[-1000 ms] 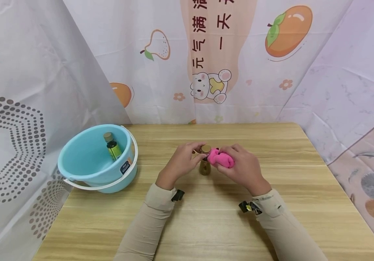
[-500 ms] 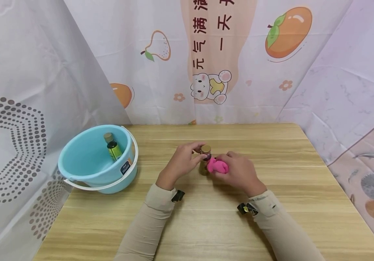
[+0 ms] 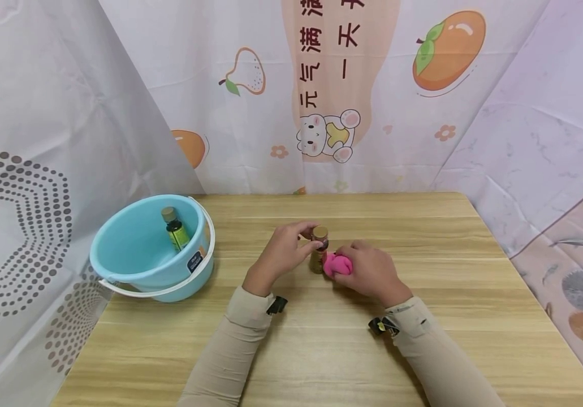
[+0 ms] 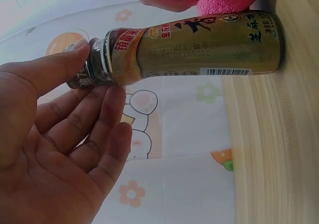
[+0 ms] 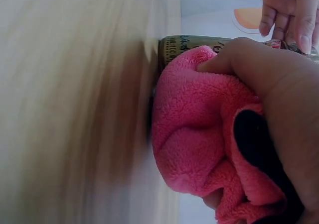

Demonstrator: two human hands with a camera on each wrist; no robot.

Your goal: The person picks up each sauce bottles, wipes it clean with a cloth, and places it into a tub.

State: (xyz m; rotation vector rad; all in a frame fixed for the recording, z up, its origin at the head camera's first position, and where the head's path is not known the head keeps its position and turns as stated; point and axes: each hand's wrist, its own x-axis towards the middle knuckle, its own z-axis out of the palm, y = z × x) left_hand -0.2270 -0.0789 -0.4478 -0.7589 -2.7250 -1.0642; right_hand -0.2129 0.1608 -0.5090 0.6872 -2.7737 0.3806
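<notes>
A sesame oil bottle [image 3: 316,262] with a gold cap [image 3: 320,230] stands upright on the wooden table. Its gold label with a barcode faces the left wrist view. My left hand [image 3: 285,249] pinches the bottle at the cap and neck, thumb on one side and fingers on the other. Bunched in my right hand [image 3: 371,272] is a fluffy pink cloth [image 5: 192,129] with a black patch. The cloth lies against the right side of the bottle, low near its base. In the right wrist view, the cloth and right hand cover much of the bottle.
On the left of the table sits a light blue bucket [image 3: 133,274] with a white handle [image 3: 212,237]. Inside it leans a dark bottle [image 3: 176,232] with a yellow-green label and brown cap. A printed curtain [image 3: 250,130] hangs behind the table's back edge.
My right hand has moved the pink cloth down along the bottle from near the neck to near the base. The left hand has stayed at the cap and neck.
</notes>
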